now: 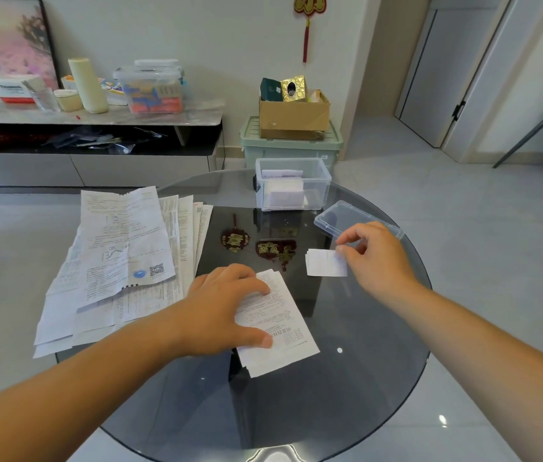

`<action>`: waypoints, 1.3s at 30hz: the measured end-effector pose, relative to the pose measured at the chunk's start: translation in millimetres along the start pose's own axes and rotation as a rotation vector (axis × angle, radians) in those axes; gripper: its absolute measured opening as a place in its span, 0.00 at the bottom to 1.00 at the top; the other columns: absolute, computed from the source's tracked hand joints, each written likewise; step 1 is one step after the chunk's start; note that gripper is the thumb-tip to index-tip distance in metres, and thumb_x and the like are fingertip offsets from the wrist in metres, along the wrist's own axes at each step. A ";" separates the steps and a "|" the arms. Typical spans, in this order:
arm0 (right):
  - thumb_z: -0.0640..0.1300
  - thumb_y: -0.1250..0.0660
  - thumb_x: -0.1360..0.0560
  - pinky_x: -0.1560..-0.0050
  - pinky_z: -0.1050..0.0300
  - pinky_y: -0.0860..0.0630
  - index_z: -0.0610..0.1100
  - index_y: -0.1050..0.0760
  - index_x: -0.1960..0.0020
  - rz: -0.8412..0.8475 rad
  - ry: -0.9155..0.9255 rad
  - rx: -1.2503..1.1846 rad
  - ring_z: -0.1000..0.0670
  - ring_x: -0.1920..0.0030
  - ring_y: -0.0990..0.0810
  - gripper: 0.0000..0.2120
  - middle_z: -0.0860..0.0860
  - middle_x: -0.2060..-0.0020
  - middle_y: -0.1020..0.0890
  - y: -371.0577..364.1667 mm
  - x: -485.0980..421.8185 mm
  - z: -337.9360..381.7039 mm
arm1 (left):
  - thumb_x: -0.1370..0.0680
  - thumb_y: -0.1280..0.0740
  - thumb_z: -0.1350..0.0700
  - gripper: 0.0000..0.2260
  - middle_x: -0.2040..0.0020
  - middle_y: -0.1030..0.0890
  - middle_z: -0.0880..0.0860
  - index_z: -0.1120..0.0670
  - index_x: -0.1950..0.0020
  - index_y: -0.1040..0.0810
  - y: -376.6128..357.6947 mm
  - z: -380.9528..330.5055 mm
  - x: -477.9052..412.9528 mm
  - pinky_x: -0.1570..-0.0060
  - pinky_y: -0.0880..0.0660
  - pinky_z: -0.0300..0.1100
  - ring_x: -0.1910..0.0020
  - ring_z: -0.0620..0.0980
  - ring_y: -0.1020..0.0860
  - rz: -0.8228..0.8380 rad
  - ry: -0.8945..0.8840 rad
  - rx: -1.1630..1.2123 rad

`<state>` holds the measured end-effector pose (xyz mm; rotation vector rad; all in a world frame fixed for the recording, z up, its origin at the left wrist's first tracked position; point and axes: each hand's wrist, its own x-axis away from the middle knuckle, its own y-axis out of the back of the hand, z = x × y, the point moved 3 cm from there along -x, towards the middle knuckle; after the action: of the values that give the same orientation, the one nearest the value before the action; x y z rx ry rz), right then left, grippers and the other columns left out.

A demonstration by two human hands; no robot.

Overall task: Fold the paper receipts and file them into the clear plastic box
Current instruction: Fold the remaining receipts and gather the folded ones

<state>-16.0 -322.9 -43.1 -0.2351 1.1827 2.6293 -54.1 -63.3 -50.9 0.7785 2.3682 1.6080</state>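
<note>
A clear plastic box stands at the far side of the round glass table, with folded white papers inside it. Its clear lid lies to the right of it. My right hand pinches the right edge of a small folded receipt and holds it just above the glass. My left hand rests with spread fingers on a small stack of printed receipts near the table's middle. A large pile of unfolded receipts and sheets lies on the table's left side and overhangs its edge.
Two dark red ornaments with gold characters show in the glass between the pile and the box. A green storage bin with a cardboard box stands behind the table. A cluttered sideboard runs along the left wall.
</note>
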 end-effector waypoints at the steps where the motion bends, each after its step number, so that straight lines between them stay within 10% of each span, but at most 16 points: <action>1: 0.41 0.30 0.22 0.59 0.65 0.31 0.49 0.21 0.55 -0.010 0.008 0.000 0.54 0.58 0.24 0.05 0.52 0.50 0.24 2.2 1.8 2.8 | 0.28 0.28 0.36 0.31 0.26 0.38 0.39 0.38 0.27 0.34 1.0 -0.7 0.6 0.26 0.44 0.47 0.27 0.43 0.41 -0.003 -0.008 -0.002; 7: 0.44 0.28 0.24 0.58 0.69 0.30 0.54 0.19 0.58 0.218 0.198 -0.078 0.58 0.57 0.22 0.06 0.60 0.59 0.19 5.3 41.2 43.9 | 0.26 0.29 0.37 0.25 0.28 0.36 0.37 0.38 0.31 0.30 5.4 0.4 7.1 0.28 0.44 0.43 0.29 0.39 0.41 -0.059 -0.068 -0.043; 14: 0.62 0.27 0.29 0.32 0.64 0.37 0.58 0.24 0.38 0.659 0.456 0.207 0.63 0.33 0.37 0.21 0.65 0.34 0.28 -22.4 81.4 56.2 | 0.33 0.29 0.29 0.32 0.32 0.35 0.38 0.39 0.32 0.30 2.1 2.1 19.7 0.34 0.35 0.36 0.35 0.39 0.39 0.001 -0.119 -0.103; 26: 0.61 0.29 0.27 0.35 0.63 0.31 0.58 0.24 0.38 0.581 0.385 0.153 0.63 0.37 0.32 0.19 0.65 0.41 0.25 -26.0 85.4 55.2 | 0.24 0.30 0.39 0.10 0.42 0.24 0.38 0.43 0.49 0.21 11.1 11.3 25.8 0.41 0.25 0.39 0.41 0.39 0.27 -0.035 -0.144 0.083; 32: 0.53 0.32 0.22 0.57 0.63 0.26 0.57 0.27 0.48 0.470 0.259 0.047 0.59 0.54 0.23 0.05 0.61 0.55 0.22 -28.8 75.4 61.1 | 0.18 0.38 0.46 0.05 0.53 0.20 0.41 0.45 0.51 0.27 17.5 5.5 27.2 0.59 0.21 0.42 0.56 0.44 0.21 -0.158 -0.100 0.134; 39: 0.50 0.30 0.23 0.50 0.65 0.27 0.54 0.38 0.30 0.267 0.202 -0.055 0.58 0.46 0.26 0.25 0.59 0.39 0.28 -41.6 63.0 66.3 | 0.18 0.38 0.49 0.07 0.58 0.23 0.45 0.47 0.54 0.32 18.4 4.2 12.1 0.65 0.26 0.36 0.61 0.44 0.24 -0.320 0.005 0.100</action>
<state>-67.2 -236.4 -44.6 -0.3850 1.2845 2.9304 -56.7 -48.5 -34.2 0.3837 2.4408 1.3723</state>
